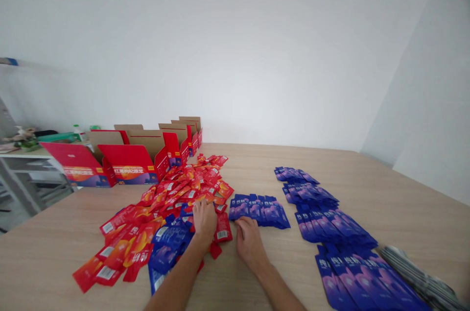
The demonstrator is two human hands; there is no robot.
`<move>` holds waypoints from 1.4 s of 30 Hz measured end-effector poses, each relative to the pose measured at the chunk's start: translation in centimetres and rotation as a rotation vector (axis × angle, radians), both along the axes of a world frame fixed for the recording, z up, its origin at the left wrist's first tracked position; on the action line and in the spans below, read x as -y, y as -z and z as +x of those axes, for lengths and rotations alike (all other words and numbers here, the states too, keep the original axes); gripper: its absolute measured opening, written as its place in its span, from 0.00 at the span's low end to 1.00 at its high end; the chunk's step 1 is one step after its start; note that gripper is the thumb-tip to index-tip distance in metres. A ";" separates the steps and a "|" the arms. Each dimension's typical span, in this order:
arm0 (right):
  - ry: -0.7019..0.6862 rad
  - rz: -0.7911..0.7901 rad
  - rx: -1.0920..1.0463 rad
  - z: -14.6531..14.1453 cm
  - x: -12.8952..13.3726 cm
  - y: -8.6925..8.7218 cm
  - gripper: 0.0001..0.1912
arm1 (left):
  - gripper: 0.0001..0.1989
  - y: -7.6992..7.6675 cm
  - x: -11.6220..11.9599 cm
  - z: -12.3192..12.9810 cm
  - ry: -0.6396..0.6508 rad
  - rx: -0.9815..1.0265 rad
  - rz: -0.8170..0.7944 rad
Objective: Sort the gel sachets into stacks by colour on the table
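Note:
My left hand [204,219] reaches into a loose heap of red sachets [176,191] and blue sachets [167,245]. Its fingers are bent closed among them, and whatever they grip is hidden. To its right, my right hand [251,245] rests low over the table with curled fingers and nothing visible in them. Its fingertips are at the lower left edge of a short overlapping row of blue-purple sachets [259,210]; I cannot tell whether they touch. A single red sachet [223,227] lies between the two hands.
Several overlapping stacks of blue-purple sachets [334,225] run down the right side of the wooden table [253,164]. Beside the nearest lies a grey striped bundle [418,274]. Red open-topped cartons [128,161] line the left edge. A cluttered side table [33,153] stands beyond.

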State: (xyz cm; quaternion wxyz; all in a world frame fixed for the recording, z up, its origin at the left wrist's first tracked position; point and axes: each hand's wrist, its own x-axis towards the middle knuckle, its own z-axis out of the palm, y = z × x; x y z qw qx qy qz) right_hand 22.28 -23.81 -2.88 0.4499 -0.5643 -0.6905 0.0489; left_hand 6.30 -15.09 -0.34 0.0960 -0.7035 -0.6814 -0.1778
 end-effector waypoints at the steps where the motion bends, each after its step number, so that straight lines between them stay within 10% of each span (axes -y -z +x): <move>1: 0.001 -0.005 -0.008 0.0 0.0 0.0 0.16 | 0.14 -0.2 0.2 0.1 0.010 -0.002 0.014; 13: -0.062 0.012 -0.151 0.0 0.1 0.7 0.19 | 0.16 -4.5 4.4 1.1 0.145 0.526 0.239; 18: -0.175 -0.130 -0.287 -0.6 1.0 -0.8 0.28 | 0.15 -4.0 3.8 1.9 0.215 1.074 0.068; 24: -0.222 -0.301 -0.444 -0.3 0.9 -2.2 0.12 | 0.21 -2.3 3.1 2.7 0.321 1.634 -0.212; 33: -0.017 -0.166 -0.457 0.6 0.3 -1.8 0.18 | 0.25 -1.2 5.1 4.5 0.399 1.298 -0.173; 42: -0.036 -0.042 -0.121 0.1 1.1 -0.9 0.32 | 0.17 -0.6 4.5 4.1 0.345 1.474 -0.214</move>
